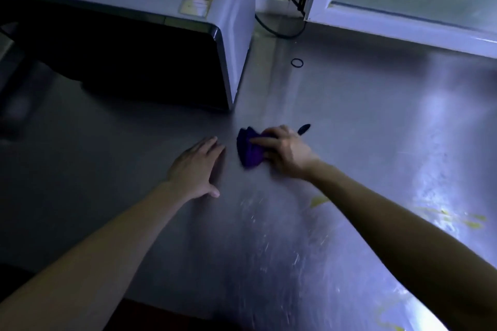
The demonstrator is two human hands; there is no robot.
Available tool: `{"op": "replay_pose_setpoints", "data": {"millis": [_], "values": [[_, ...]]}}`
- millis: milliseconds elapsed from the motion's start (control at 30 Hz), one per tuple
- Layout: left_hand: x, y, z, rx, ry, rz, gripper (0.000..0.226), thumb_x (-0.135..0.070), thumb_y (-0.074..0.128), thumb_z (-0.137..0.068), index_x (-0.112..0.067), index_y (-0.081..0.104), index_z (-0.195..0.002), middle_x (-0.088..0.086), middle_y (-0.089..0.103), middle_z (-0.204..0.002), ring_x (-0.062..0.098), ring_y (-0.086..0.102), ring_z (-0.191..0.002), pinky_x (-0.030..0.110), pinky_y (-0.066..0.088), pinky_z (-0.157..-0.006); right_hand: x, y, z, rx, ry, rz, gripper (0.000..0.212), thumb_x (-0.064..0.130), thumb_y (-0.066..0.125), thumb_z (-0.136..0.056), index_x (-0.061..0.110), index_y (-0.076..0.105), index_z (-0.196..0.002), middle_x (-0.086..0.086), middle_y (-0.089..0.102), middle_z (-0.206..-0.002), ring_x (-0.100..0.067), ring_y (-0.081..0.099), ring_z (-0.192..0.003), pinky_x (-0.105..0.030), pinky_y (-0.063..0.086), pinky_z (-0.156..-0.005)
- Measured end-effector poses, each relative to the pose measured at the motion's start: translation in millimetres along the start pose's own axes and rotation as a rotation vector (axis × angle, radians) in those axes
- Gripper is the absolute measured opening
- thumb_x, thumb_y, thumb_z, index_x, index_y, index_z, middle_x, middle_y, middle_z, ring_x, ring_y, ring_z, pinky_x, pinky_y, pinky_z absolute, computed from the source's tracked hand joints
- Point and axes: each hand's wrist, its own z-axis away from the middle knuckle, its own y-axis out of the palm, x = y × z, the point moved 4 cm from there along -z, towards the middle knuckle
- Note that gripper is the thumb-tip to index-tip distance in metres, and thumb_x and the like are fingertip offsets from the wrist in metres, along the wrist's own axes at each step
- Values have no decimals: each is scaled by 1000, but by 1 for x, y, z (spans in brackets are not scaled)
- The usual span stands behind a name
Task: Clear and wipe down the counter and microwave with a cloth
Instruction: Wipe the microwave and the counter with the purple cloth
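**On the steel worktop: loose bits lie in the cloth's path**

Head view. Beside the front corner of the white box-shaped microwave with a dark front (234,21), the right hand (282,150) curls its fingers round a bunched purple cloth (248,149) and presses it to the grey brushed-steel worktop (363,129). The left hand (197,169) lies flat just beside the cloth, fingers straight, holding nothing.

The likeliest trouble is the slim black marker pen (304,128), which pokes out from behind the right hand. A sweep that way would probably knock it rolling. The small black elastic ring (297,62) lies farther back near the microwave's side. A wide stroke could push it into the gap where the dark power cable (279,31) loops, and the cloth could snag on that cable. The yellow smears (318,200) near the right forearm may spread rather than lift if the cloth passes over them dry.

Much is hard to read. The microwave's front is in deep shadow, so any dirt or controls there cannot be seen, and its top is cut off. Most of the pen is hidden by the hand. The surface under the cloth and the left palm is covered. Glare washes out the right of the worktop.
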Motion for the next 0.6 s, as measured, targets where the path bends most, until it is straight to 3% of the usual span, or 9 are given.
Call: {"op": "replay_pose_setpoints", "data": {"millis": [167,367,433,500,600], "values": [[39,7,22,-85,7,-44,131,-51,98,-65,-25,22,-169,0,17,-178,23,24,-162,40,27,-129,-54,-58,-52,-276,363,-10,49,27,59,-98,32,63,-146,-16,62,-137,-44,55,-119,-50,43,-107],[85,20,56,-85,-25,-31,120,-46,97,-69,-24,31,-167,0,22,-176,23,27,-160,42,30,-129,-30,-24,-78,-170,436,82,47,33,61,-101,38,60,-148,-9,54,-146,-41,48,-126,-52,41,-110],[103,24,63,-91,-40,-29,109,-41,93,-77,-24,33,-166,0,25,-175,24,31,-159,43,32,-128,14,5,-54,-197,374,74,45,33,63,-99,37,64,-144,-13,57,-140,-43,53,-118,-52,46,-103],[121,26,71,-103,-57,-13,93,-33,88,-85,-23,38,-163,0,30,-173,26,35,-156,45,36,-125,91,54,-15,-166,159,16,41,32,62,-99,36,68,-139,-15,60,-133,-43,57,-110,-52,48,-95],[150,30,85,-109,-63,41,70,-21,81,-92,-20,51,-155,1,39,-167,28,42,-151,49,43,-118,214,121,56,152,-189,-79,43,29,57,-101,37,66,-143,-13,57,-142,-39,54,-118,-50,44,-104]]}}
